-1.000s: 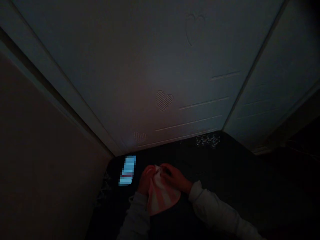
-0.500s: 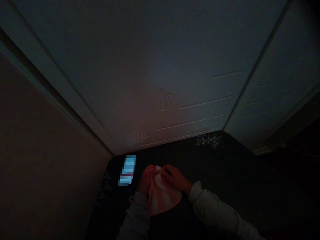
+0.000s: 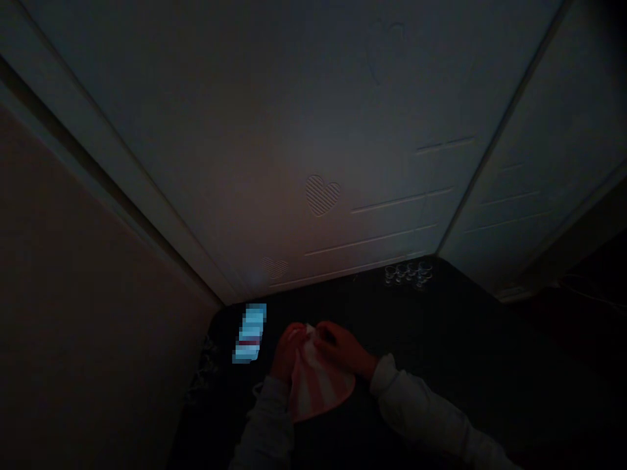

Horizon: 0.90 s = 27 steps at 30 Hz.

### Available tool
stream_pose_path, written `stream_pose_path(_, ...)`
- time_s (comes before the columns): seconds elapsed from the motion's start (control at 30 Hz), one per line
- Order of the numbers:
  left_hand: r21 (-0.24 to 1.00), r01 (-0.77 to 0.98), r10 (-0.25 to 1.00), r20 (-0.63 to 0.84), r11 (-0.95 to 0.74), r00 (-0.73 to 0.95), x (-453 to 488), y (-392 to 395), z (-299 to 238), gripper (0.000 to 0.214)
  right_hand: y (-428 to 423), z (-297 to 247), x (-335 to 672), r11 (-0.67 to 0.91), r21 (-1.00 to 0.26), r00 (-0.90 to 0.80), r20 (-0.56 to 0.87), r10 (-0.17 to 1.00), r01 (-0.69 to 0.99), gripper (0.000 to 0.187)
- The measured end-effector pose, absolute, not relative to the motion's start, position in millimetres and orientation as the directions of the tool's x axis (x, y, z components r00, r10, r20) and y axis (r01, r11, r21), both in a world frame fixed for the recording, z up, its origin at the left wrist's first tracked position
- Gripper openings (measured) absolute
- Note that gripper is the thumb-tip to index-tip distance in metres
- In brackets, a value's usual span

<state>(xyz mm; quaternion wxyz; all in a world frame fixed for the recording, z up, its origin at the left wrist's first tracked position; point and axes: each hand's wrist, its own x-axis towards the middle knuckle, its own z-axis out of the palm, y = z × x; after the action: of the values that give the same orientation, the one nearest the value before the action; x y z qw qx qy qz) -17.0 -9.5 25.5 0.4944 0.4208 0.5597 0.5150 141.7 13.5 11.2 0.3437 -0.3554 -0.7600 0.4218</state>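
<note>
The room is very dark. My left hand (image 3: pixel 285 352) and my right hand (image 3: pixel 343 349) meet low in the middle of the view. Both pinch the top edge of a pink and white striped cloth (image 3: pixel 318 388), which hangs toward me between my light sleeves. The fingers of both hands are closed on the cloth near its upper corner. The hands are over a dark surface (image 3: pixel 441 339).
A lit phone screen (image 3: pixel 251 333) lies on the dark surface just left of my left hand. A small cluster of clear glassy pieces (image 3: pixel 407 274) sits at the back by the white panel with heart patterns (image 3: pixel 322 194). A plain wall (image 3: pixel 73 313) stands to the left.
Almost nothing has changed. My hands have stayed in place on the cloth, with only slight finger movement at its top edge.
</note>
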Motion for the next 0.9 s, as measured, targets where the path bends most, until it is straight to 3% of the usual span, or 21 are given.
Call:
stream_pose_path(0.3,0.98,-0.139,0.977,-0.162,0.143,-0.14,-12,-10,27,0.022,15,7,140,0.42,-0.842,-0.494,0.221,0.841,0.338,0.023)
stream_pose_path(0.9,0.98,-0.139,0.976,-0.161,0.141,-0.149,-13,-9,24,0.021,14,11,142,0.377,-0.905,-0.501,0.238,0.832,0.196,0.02)
